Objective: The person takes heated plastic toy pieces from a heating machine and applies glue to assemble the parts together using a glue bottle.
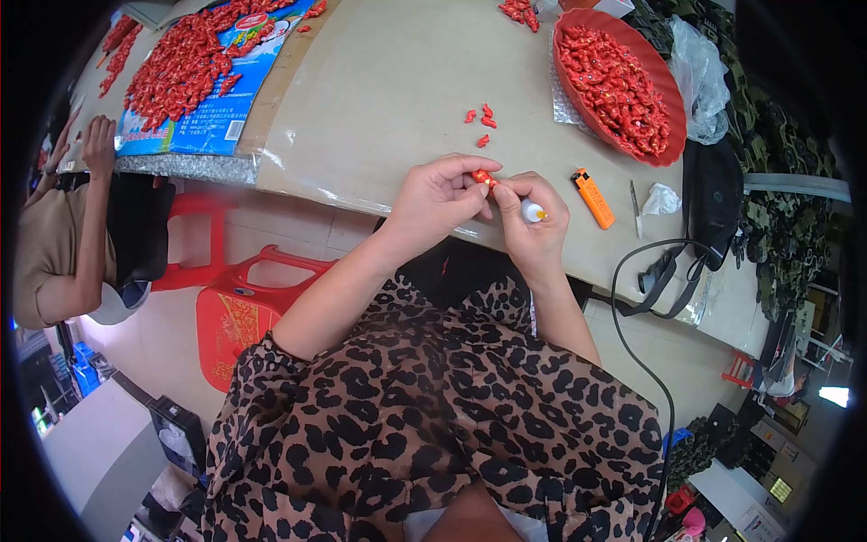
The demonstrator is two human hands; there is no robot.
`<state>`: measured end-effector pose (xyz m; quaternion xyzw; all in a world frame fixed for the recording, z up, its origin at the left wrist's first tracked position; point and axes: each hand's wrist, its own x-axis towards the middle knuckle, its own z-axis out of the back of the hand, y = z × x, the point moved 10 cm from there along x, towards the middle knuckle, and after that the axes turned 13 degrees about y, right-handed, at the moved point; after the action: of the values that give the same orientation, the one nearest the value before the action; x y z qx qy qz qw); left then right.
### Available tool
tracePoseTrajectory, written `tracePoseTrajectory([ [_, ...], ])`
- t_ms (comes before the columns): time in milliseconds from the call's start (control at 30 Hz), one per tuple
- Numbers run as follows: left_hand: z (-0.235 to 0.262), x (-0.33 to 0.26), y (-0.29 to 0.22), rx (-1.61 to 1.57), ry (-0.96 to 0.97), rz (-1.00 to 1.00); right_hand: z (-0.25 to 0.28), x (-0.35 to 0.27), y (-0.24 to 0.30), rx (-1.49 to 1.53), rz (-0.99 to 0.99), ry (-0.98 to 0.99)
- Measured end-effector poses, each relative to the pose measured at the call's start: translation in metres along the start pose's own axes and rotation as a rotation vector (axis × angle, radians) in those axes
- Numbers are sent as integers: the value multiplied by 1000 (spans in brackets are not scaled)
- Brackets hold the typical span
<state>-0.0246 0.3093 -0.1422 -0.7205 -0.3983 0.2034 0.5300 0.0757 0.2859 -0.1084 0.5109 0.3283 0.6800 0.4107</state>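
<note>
Cardboard covers the table (388, 81). At frame centre the left hand (438, 200) pinches a small red piece (483, 177), steadying it for the right hand (533, 217), which grips a white bottle (533, 212) tipped against it. Spare pieces (481, 119) lie just above, near the red bowl (670, 95).

A small red piece (484, 177) shows between the left hand (440, 197) and right hand (535, 219), above a beige counter (388, 99). A red bowl (623, 81) brims with red pieces, an orange lighter (592, 199) lies nearby, and a red stool (242, 312) stands below. The sleeves (433, 406) carry a brown-and-black leopard print.
</note>
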Motion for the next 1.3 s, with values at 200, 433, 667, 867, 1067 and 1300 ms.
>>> tracePoseTrajectory([
  [200,0,1,-4,-46,-1,-15,5,0,8,-43,36,-1],
  [433,-8,1,-9,-19,17,-41,8,0,22,-93,74,32],
  [667,-17,2,-12,10,26,-73,13,-4,28,-156,123,34],
  [867,-19,1,-12,19,6,-85,16,-7,28,-155,140,30],
  [1067,-20,3,-10,29,10,-80,17,-7,26,-151,142,31],
  [1300,-15,4,-11,33,24,-106,14,-3,23,-160,151,33],
])
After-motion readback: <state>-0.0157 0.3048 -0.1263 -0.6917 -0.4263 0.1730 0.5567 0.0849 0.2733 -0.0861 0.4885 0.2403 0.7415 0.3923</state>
